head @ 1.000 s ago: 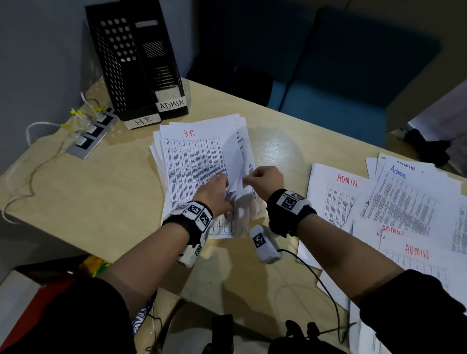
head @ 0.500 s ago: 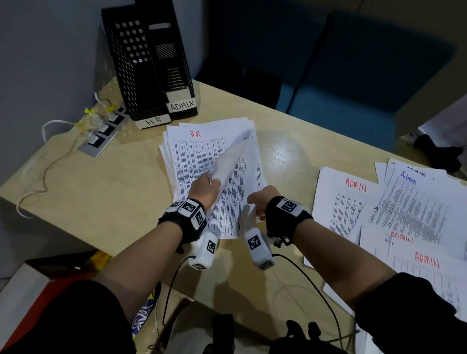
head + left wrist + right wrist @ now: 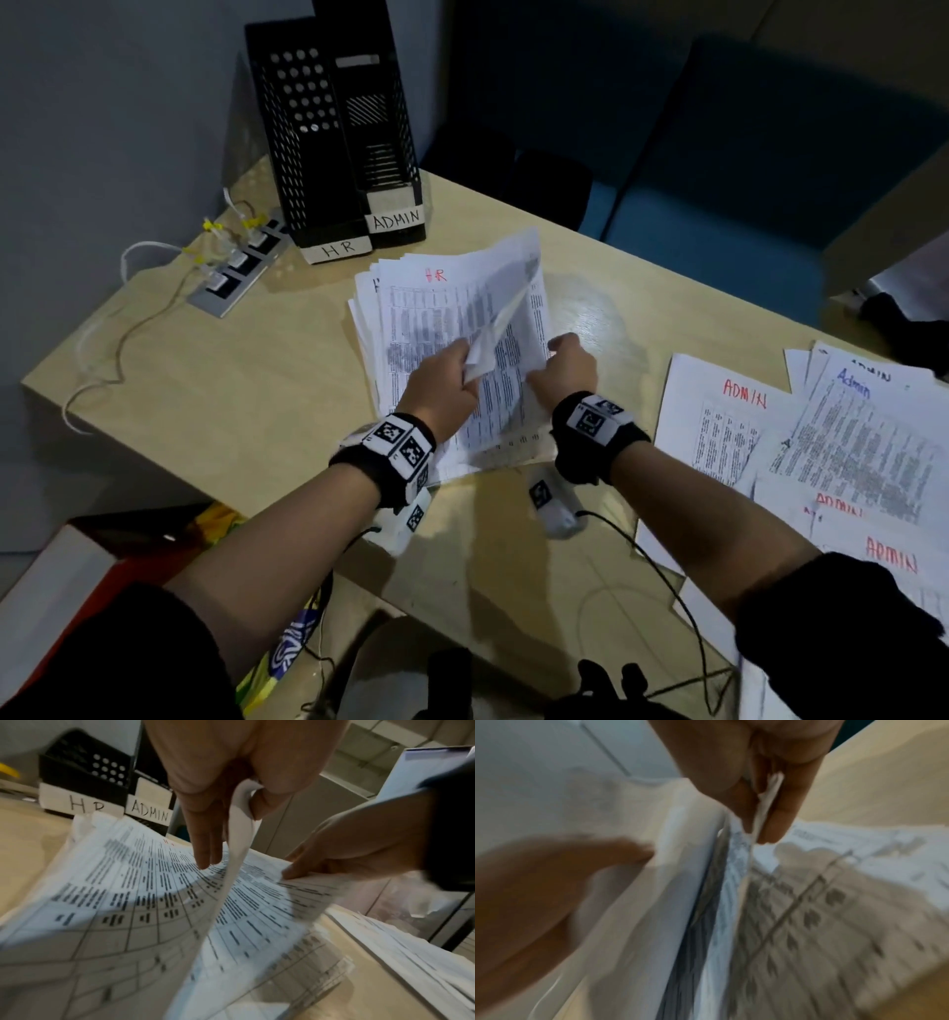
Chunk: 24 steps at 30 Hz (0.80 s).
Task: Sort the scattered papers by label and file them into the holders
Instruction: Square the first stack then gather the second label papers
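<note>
A stack of printed sheets marked HR [image 3: 431, 329] lies in the middle of the table [image 3: 231, 380], in front of two black holders labelled HR [image 3: 308, 154] and ADMIN [image 3: 382, 133]. My left hand [image 3: 464, 367] pinches one lifted, curling sheet [image 3: 237, 850] between thumb and fingers above the stack. At the stack's right edge my right hand [image 3: 557, 349] pinches several sheets [image 3: 763, 815] and raises that side. Sheets marked ADMIN [image 3: 739, 411] lie spread on the right of the table.
A grey power strip [image 3: 236, 272] with white cables sits left of the holders near the wall. Blue seats [image 3: 719, 216] stand behind the table. A red and white box [image 3: 77, 575] is on the floor at the lower left. Cables hang from both wrist cameras.
My left hand has lifted one sheet up off the HR stack. My right hand has moved from that sheet to the stack's right edge, which now stands raised.
</note>
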Each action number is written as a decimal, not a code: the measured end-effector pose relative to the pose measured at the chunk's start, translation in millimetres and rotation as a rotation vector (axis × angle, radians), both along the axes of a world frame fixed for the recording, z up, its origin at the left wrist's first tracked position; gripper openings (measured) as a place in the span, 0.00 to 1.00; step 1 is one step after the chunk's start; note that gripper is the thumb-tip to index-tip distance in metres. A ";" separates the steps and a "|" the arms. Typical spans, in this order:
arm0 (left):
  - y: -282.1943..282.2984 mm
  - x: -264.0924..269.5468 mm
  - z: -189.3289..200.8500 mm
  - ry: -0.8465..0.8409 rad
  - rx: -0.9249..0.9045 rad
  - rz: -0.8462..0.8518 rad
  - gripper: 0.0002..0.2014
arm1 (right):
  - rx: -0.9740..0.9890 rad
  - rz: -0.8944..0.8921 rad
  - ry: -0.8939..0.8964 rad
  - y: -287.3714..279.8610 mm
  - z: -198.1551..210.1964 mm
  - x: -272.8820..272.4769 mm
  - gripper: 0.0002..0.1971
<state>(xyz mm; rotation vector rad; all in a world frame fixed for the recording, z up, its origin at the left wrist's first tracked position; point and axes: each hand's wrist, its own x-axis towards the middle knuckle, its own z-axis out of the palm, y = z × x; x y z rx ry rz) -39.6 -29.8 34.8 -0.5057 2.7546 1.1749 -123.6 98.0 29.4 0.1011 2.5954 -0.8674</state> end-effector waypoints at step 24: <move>-109.7 -54.3 -62.2 -0.522 0.255 0.811 0.43 | -0.018 0.191 -0.275 -10.4 -32.0 -73.3 0.32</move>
